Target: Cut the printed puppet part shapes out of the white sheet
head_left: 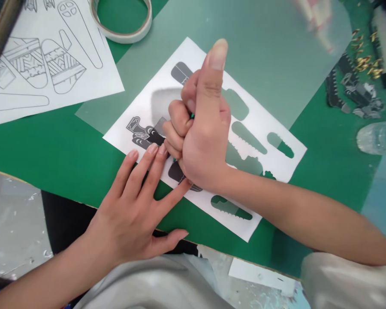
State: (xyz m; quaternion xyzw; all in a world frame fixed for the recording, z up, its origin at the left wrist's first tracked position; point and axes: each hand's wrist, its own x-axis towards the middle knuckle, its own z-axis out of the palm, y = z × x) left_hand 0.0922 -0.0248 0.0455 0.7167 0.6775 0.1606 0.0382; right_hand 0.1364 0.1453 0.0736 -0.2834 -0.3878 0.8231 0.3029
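A white sheet [276,167] with dark printed shapes and several cut-out openings lies at an angle over a translucent sheet [270,56] on the green table. My left hand [141,197] is spread, its fingertips pressing the sheet's lower left edge beside a dark printed figure [141,133]. Just above and to the right, my right hand [202,116] is curled in a fist, thumb pointing up, low over the middle of the sheet. What it grips is hidden by the fingers. Green table shows through some openings; others look paler.
A roll of tape [124,36] and a sheet of line drawings [80,81] lie at upper left. Dark cut pieces [357,90], gold bits [368,64] and a clear bottle [375,137] are at right. A blurred hand of another person [317,19] shows at the top right.
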